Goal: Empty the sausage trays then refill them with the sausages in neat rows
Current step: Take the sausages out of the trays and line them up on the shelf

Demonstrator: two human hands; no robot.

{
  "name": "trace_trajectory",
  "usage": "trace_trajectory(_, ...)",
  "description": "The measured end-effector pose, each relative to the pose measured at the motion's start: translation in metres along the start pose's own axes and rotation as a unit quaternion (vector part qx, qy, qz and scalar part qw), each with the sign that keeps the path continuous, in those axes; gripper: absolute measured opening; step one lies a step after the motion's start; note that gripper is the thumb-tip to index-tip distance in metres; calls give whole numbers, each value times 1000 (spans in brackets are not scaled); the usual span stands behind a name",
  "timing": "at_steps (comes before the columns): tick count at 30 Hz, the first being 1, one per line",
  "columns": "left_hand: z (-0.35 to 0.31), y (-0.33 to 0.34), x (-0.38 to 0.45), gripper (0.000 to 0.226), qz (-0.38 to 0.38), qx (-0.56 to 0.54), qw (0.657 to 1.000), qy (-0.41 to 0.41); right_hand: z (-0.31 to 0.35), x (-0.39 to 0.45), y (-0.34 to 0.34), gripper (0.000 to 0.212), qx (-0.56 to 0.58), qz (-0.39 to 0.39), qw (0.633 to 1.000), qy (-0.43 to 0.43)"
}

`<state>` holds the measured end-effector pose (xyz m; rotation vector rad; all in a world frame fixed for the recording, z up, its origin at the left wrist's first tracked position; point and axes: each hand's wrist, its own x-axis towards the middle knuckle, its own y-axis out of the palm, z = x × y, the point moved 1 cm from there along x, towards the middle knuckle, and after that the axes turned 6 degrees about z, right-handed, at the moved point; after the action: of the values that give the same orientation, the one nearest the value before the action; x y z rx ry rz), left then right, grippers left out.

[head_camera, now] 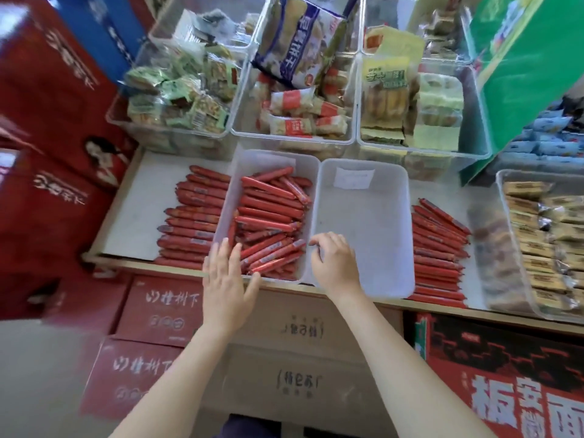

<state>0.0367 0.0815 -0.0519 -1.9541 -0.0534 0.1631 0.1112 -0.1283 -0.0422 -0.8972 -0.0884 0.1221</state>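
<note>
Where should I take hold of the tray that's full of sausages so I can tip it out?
Probably by the long side rims of the left tray, one hand per side, coming from its near end. The sausages lie crosswise and loose, so an end grip could tilt. The left hand is already flat at the near-left corner, and the right hand curls by the divide.

The left hand [226, 287] covers the near corner of the sausage-filled tray [227, 200]. That tray's wall blocks the ends of the sausages on the shelf [189, 222]. The paper label [354, 178] in the other tray is way too blurry to read. The right-side snack bin [505, 197] gets cut off by the frame edge.
</note>
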Motion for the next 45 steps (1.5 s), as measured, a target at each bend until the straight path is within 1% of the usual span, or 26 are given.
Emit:
trace_trajectory(2,40,-4,-2,86,50,16,998,-39,28,13,23,21,20,34,999,-37)
trace_trajectory(3,53,-4,-3,87,81,16,996,-42,39,20,35,25,18,49,998,-42)
trace_trajectory(6,66,0,-5,80,145,-21,988,-45,50,42,61,39,-62,79,995,12)
trace_trajectory(9,63,0,-4,80,154,-66,984,-56,49,54,72,35,-146,113,980,73)
trace_trajectory(11,64,0,-4,81,151,-81,984,-53,49,58,76,26,-160,137,974,88)
trace_trajectory(12,65,0,-4,82,154,-83,983,-49,51,58,77,21,-141,146,974,99)
trace_trajectory(14,70,0,-3,83,168,-80,982,-41,57,56,73,13,-44,145,978,140)
trace_trajectory(17,73,-1,-3,84,182,-82,979,-38,68,45,58,8,144,75,964,211)
trace_trajectory(18,71,-3,-3,84,180,-81,979,-43,70,40,53,8,220,47,945,237)
trace_trajectory(19,68,-6,-3,84,176,-75,980,-53,71,35,48,6,321,22,909,263)
trace_trajectory(20,64,-8,-4,84,170,-64,981,-66,71,31,42,4,438,2,853,284)
trace_trajectory(21,59,-11,-6,83,162,-55,982,-80,71,27,36,4,543,-10,786,296)
trace_trajectory(22,53,-14,-7,82,151,-56,983,-92,70,25,30,8,620,-17,723,304)
trace_trajectory(23,46,-16,-8,80,140,-62,984,-95,69,22,23,12,670,-19,672,315)
trace_trajectory(24,37,-15,-10,79,129,-64,986,-81,67,20,16,17,701,-17,634,327)
trace_trajectory(25,26,-13,-11,77,118,-60,990,-50,64,17,7,21,716,-12,612,335)
trace_trajectory(26,11,-9,-13,74,107,-50,993,-8,58,14,-2,23,720,-5,606,338)
trace_trajectory(29,-42,10,-15,74,122,-35,988,90,30,-1,-36,27,694,32,635,337)
trace_trajectory(31,-83,25,-16,71,141,-30,981,133,2,-12,-64,25,649,33,680,340)
trace_trajectory(33,-120,43,-18,68,153,-16,974,166,-32,-21,-95,17,542,-1,773,331)
trace_trajectory(36,-151,75,-24,71,185,17,971,151,-89,-26,-134,6,290,-46,911,289)
trace_trajectory(37,-154,83,-25,72,183,34,973,139,-111,-25,-143,7,193,-42,943,267)
trace_trajectory(38,-156,88,-26,72,176,51,975,129,-132,-23,-148,11,98,-31,964,247)
trace_trajectory(39,-156,92,-26,71,170,62,976,123,-151,-21,-150,15,17,-19,973,229)
trace_trajectory(41,-157,94,-27,70,170,71,976,117,-179,-12,-147,21,-73,3,978,195)
trace_trajectory(45,-158,94,-29,71,165,90,974,129,-208,-4,-124,26,-125,94,972,176)
